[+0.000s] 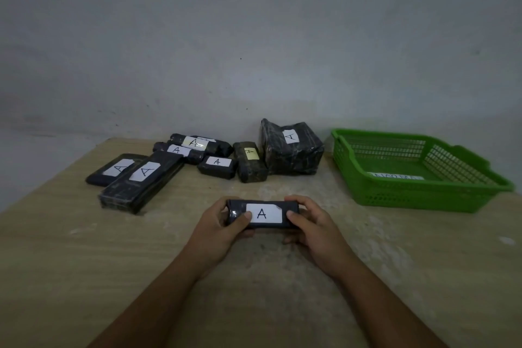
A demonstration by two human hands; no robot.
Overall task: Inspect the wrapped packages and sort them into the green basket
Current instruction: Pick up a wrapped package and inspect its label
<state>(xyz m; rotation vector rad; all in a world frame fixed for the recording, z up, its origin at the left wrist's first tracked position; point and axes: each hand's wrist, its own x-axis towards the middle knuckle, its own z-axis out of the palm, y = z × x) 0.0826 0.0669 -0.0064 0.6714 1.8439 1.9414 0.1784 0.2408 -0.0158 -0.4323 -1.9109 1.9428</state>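
The desk (84, 263) carries the green basket (423, 200) at right and the other wrapped packages (292, 150) at the back. The small package (264, 213), at front centre, looks light, stiff and slick-wrapped. The left grip (217, 230) and right grip (313, 227) clasp its ends, probably the surest hold.

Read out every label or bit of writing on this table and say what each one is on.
"A": white label on the black wrapped package held by the left hand and right hand.
"A": white labels on six more black wrapped packages behind it.
"A", turned sideways: yellow label on another black package.
Unreadable: white paper slip inside the green plastic basket, half hidden by its wall.
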